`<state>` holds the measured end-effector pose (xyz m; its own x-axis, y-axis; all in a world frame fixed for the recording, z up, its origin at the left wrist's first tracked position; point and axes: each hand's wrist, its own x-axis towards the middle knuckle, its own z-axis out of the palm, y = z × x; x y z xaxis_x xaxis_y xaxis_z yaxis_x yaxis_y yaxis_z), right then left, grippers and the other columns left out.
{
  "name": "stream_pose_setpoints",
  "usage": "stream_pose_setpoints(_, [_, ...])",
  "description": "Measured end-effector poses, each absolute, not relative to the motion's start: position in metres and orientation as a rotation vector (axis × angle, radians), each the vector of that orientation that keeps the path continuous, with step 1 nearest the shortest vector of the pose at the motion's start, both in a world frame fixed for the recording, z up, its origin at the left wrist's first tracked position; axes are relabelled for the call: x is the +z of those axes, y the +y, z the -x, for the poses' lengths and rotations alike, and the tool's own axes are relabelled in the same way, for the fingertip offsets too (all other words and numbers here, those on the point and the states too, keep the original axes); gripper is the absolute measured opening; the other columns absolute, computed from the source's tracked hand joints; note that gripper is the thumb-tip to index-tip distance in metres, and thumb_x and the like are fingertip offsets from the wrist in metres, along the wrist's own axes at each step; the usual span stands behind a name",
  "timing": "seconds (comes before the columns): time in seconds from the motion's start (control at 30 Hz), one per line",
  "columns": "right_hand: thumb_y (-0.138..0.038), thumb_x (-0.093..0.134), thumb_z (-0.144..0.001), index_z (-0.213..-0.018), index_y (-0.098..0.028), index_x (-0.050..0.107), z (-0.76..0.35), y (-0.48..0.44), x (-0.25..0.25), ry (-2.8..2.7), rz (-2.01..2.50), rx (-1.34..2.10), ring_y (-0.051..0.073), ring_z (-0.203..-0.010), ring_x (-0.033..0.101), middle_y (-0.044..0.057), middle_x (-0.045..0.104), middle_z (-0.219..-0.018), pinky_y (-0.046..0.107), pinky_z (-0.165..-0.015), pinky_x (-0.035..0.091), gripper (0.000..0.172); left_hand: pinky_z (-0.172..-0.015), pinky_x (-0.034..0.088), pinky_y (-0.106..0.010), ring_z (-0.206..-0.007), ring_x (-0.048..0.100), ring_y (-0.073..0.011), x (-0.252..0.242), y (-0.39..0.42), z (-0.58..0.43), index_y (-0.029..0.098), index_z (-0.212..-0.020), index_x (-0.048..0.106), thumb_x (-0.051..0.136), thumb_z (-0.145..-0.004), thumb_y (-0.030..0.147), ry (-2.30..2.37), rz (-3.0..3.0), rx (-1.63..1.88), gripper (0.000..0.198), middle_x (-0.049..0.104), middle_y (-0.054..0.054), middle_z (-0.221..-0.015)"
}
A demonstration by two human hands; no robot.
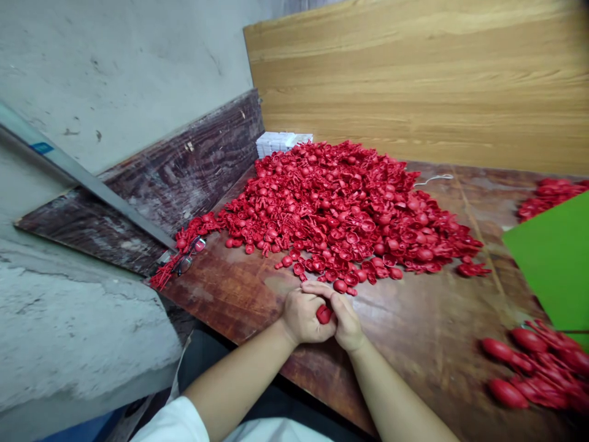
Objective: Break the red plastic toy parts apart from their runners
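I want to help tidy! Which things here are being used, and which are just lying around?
Being used:
left hand, right hand, red plastic piece between them, heap of red plastic pieces

Just lying around:
eyeglasses, white string, green sheet

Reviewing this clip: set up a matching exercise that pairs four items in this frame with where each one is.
Items
1. eyeglasses
2. green sheet
3. stack of white packets
4. small red plastic piece

Places
A. between the left hand and right hand
B. behind the far side of the red plastic heap
C. at the right edge of the view
D. at the heap's left end, near the edge of the wooden tabletop

Pairs: 1-D; 2-C; 3-B; 4-A
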<state>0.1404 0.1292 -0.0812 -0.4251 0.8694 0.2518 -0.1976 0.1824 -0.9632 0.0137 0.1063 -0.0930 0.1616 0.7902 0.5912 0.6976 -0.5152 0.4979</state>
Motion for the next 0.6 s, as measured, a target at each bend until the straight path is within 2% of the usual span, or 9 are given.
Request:
stream_pose_setpoints(0.17, [-0.052,0.042,-0.098,-0.106,-0.023,0.078,-0.14,0.129,-0.079,-1.475,0.611,1.477,0.03,-0.118,0.061,0.01,0.071,-0.12,0.047,-0.11,0.04,0.046,-0.056,0.052,-0.03,-0.053,0.063,-0.0184,-0.095,0.105,-0.016,0.021,-0.057,0.059,0.056,-0.076,0.037,1.542,-2.407,1.39,0.026,0.063,-0.004,-0.054])
stream_pose_setpoints(0.37, [-0.044,0.047,-0.098,-0.1,-0.024,0.079,-0.139,0.128,-0.082,-1.38,0.602,1.53,0.03,-0.115,0.063,0.008,0.073,-0.116,0.046,-0.109,0.04,0.037,-0.058,0.054,-0.031,-0.056,0.066,-0.0196,-0.089,0.105,-0.017,0.02,-0.06,0.062,0.052,-0.078,0.036,1.551,-2.424,1.343,0.027,0.065,-0.006,-0.057])
stream_pose_setpoints(0.6, [-0.041,0.047,-0.099,-0.101,-0.024,0.08,-0.139,0.128,-0.082,-1.376,0.623,1.531,0.03,-0.116,0.063,0.009,0.073,-0.118,0.049,-0.109,0.041,0.037,-0.06,0.055,-0.034,-0.059,0.067,-0.0213,-0.085,0.105,-0.016,0.018,-0.066,0.064,0.05,-0.081,0.034,1.472,-2.446,1.368,0.026,0.068,-0.007,-0.063])
